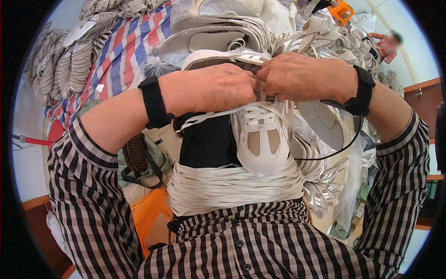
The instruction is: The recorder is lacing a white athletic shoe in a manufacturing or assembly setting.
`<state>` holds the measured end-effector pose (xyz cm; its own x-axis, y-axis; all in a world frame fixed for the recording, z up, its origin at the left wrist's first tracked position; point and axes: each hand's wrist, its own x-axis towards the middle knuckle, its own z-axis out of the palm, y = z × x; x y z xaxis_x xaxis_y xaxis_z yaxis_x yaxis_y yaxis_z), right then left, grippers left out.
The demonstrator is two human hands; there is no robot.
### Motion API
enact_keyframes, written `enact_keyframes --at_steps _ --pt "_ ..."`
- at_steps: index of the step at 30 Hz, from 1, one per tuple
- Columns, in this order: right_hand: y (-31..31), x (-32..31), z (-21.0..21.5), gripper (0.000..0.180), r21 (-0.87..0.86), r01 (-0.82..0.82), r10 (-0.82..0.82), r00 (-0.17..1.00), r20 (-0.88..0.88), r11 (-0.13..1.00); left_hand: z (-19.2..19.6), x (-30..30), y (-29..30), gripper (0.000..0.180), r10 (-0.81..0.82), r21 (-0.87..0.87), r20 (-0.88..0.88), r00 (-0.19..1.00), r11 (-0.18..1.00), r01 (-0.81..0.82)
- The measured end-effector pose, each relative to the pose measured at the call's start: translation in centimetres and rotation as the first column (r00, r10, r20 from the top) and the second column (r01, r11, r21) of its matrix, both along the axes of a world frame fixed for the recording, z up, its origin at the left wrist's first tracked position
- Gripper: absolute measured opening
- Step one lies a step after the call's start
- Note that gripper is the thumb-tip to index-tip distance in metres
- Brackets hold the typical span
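Observation:
A beige and white shoe upper lies in front of me, toe toward my body, its lower lacing crossed over the tongue. My left hand is closed at the left side of its throat, and my right hand is closed opposite, fingertips almost meeting. Both pinch at the white shoelace, though the fingertips are partly hidden. A loose lace end trails left below my left wrist. Across my lap lies a thick bundle of flat white laces, just under the shoe's toe.
More shoe uppers are stacked beyond my hands, with others heaped on the right. Bundled striped pieces rest on a red, white and blue striped sheet at far left. A black cable curves beside the right stack. An orange plastic stool stands at the back.

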<state>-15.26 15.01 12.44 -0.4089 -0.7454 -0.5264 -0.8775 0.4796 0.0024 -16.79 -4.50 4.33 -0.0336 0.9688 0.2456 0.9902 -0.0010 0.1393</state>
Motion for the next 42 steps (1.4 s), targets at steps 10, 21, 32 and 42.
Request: enact_keyframes --at_steps 10,21,32,42 --pt "0.2 -1.5 -1.2 0.020 0.096 0.030 -0.048 0.981 0.186 0.995 -2.7 -0.8 1.0 0.015 0.166 -0.137 0.267 0.949 0.982 -0.133" --pt "-1.3 -0.2 -2.3 0.035 0.072 0.388 -0.392 0.917 0.074 0.919 -1.4 -0.1 3.2 0.021 0.524 -0.390 0.261 0.811 0.826 -0.408" --pt "1.4 -1.1 -6.3 0.034 -0.460 0.682 -0.583 0.729 0.359 0.569 -2.8 1.5 1.9 0.013 0.460 -0.098 0.690 0.559 0.825 -0.557" --pt "-2.0 1.4 -3.8 0.016 -0.525 0.167 -0.266 0.957 -0.119 0.835 -3.3 15.3 1.6 0.024 0.184 0.060 0.665 0.724 0.953 -0.297"
